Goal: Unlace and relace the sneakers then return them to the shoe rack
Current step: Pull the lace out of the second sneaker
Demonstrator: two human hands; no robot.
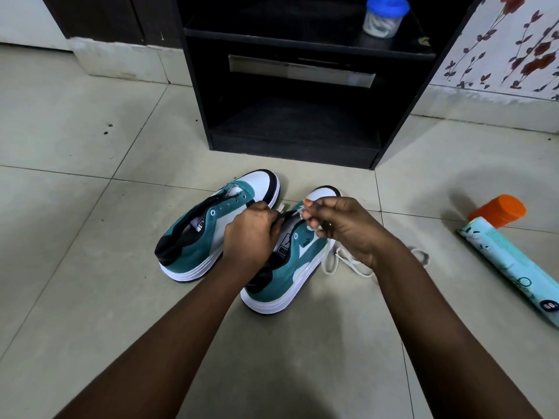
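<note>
Two teal, white and black sneakers stand side by side on the tiled floor, toes toward the black shoe rack (302,86). The left sneaker (211,231) has bare eyelets with no lace in it. Over the right sneaker (290,267) my left hand (251,234) grips the tongue and eyelet edge. My right hand (341,225) pinches the white lace (341,261) near the front eyelets. The loose rest of the lace trails on the floor to the right of the shoe.
A pale blue spray can with an orange cap (508,252) lies on the floor at the right. A clear jar with a blue lid (384,16) stands on the rack's upper shelf. The rack's lowest shelf holds nothing. A floral-papered wall (514,49) rises at the back right.
</note>
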